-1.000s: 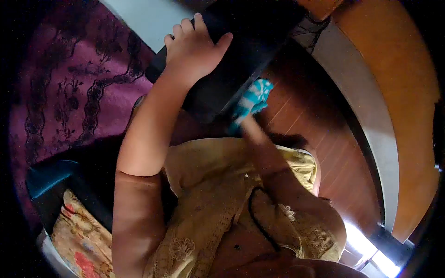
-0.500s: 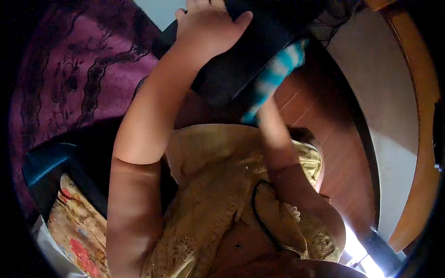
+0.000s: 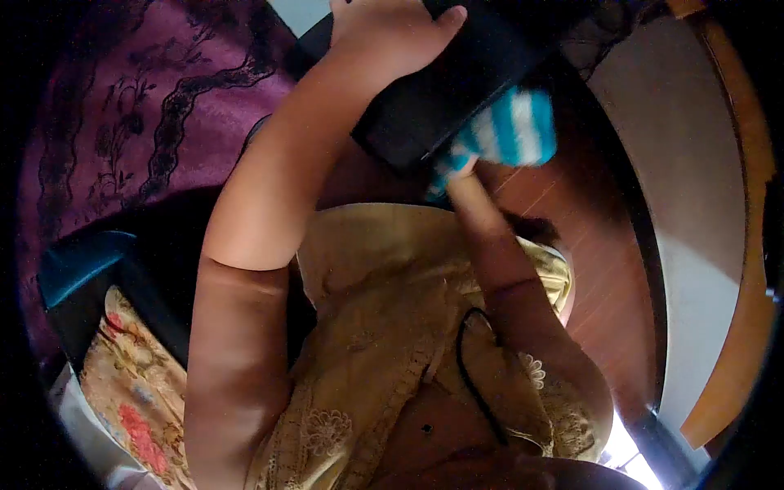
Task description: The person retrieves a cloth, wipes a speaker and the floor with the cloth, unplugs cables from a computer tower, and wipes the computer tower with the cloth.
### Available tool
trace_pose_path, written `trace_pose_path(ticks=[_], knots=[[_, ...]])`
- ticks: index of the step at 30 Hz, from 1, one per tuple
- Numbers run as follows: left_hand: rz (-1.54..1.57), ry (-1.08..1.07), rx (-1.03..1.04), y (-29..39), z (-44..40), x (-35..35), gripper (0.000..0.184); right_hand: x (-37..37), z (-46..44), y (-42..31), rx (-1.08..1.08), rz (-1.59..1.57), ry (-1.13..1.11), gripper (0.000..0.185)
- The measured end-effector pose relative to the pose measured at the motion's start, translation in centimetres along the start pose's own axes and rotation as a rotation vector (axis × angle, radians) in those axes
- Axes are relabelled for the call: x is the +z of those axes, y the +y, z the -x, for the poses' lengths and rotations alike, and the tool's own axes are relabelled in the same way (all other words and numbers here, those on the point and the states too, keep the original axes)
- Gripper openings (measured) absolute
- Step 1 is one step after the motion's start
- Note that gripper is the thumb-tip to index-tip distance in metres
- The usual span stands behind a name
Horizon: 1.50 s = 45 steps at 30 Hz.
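My left hand (image 3: 396,33) lies on top of a dark, boxy black object (image 3: 433,106), its thumb stretched out to the right. The frame's top edge cuts off most of its fingers. The black object sits at a slant in front of my lap; its kind is too dark to make out. My right hand (image 3: 465,173) grips a turquoise-and-white striped cloth (image 3: 514,131) at the object's near right edge. Part of the cloth hangs out to the right, slightly blurred, and it hides most of that hand's fingers.
A purple cloth with black patterns (image 3: 131,106) spreads on the left. Below it are a teal-edged dark item (image 3: 86,265) and a floral fabric (image 3: 135,392). Reddish-brown floor (image 3: 604,269) runs along the right, beside a pale panel (image 3: 694,204). Dark cables (image 3: 608,49) lie at upper right.
The striped cloth has swung from a narrow slanting strip to a wider spread on the right, with my right hand still on it. My left hand stays on the black object.
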<state>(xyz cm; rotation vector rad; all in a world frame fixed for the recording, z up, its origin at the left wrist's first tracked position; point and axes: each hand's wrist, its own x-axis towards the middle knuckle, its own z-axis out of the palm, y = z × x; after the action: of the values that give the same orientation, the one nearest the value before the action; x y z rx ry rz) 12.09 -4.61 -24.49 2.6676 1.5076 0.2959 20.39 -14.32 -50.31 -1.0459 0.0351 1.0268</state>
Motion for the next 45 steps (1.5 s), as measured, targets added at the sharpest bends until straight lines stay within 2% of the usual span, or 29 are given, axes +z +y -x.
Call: trace_pose_path(ticks=[4, 8, 10, 13, 17, 19, 23, 26, 28, 32, 34, 35, 37, 40, 41, 43, 45], knots=[[0.051, -0.042, -0.009, -0.1, 0.3, -0.6, 0.086, -0.5, 2.7, 4.4, 0.060, -0.020, 0.012, 0.065], [0.060, -0.015, -0.042, 0.6, 0.4, -0.8, 0.085, 0.0, 2.0, 4.4, 0.093, -0.053, 0.001, 0.066], [0.025, -0.086, -0.069, 0.7, 0.2, -1.1, 0.086, 0.3, 4.3, 5.4, 0.068, -0.043, 0.000, 0.067], [0.028, -0.070, -0.068, 0.5, 0.4, -0.8, 0.086, 0.8, 6.6, 6.5, 0.060, -0.038, -0.009, 0.068], [0.020, -0.139, -0.083, 0.8, 0.3, -0.5, 0.084, 0.3, 6.2, 6.8, 0.122, -0.040, -0.032, 0.069], [0.009, -0.007, -0.075, 0.9, 0.5, -0.1, 0.085, -0.3, 6.8, 7.7, 0.145, -0.030, -0.020, 0.070], [0.046, -0.026, -0.070, 0.8, 0.8, -0.7, 0.084, -1.8, 5.1, 9.1, 0.210, -0.046, 0.039, 0.071], [0.018, 0.027, -0.024, 0.6, 0.6, -0.6, 0.084, -2.1, 1.9, 7.8, 0.229, -0.090, 0.070, 0.072], [0.087, -0.049, -0.011, 0.1, 0.1, -1.2, 0.083, -2.1, -0.3, 5.7, 0.220, -0.113, 0.073, 0.073], [0.060, -0.052, 0.034, -0.3, -0.2, -1.7, 0.084, -2.0, -3.1, -0.2, 0.188, -0.159, 0.045, 0.074], [0.052, -0.200, 0.029, -0.5, -0.7, -2.9, 0.083, -1.3, -3.4, -2.2, 0.173, -0.178, 0.034, 0.075], [0.057, -0.201, 0.049, -1.8, -1.4, -1.8, 0.083, -1.1, -3.1, -2.5, 0.165, -0.189, 0.040, 0.075], [0.030, 0.190, 0.379, -6.0, -3.4, 1.7, 0.072, 0.6, -0.4, -1.3, 0.152, -0.216, 0.058, 0.076], [0.099, 0.196, 0.464, -8.4, -4.1, 1.3, 0.073, 4.4, 5.9, 0.9, 0.206, -0.318, 0.102, 0.066], [0.096, 0.204, 0.490, -8.8, -4.0, 1.1, 0.073, 4.0, 6.9, 1.9, 0.033, -0.116, -0.034, 0.062], [0.091, 0.180, 0.514, -9.2, -4.0, 0.8, 0.065, 4.1, 7.6, 2.0, -0.209, 0.108, -0.158, 0.055], [0.101, 0.146, 0.562, -9.7, -4.1, 0.5, 0.066, 4.1, 4.7, -0.3, -0.263, 0.086, -0.120, 0.049]])
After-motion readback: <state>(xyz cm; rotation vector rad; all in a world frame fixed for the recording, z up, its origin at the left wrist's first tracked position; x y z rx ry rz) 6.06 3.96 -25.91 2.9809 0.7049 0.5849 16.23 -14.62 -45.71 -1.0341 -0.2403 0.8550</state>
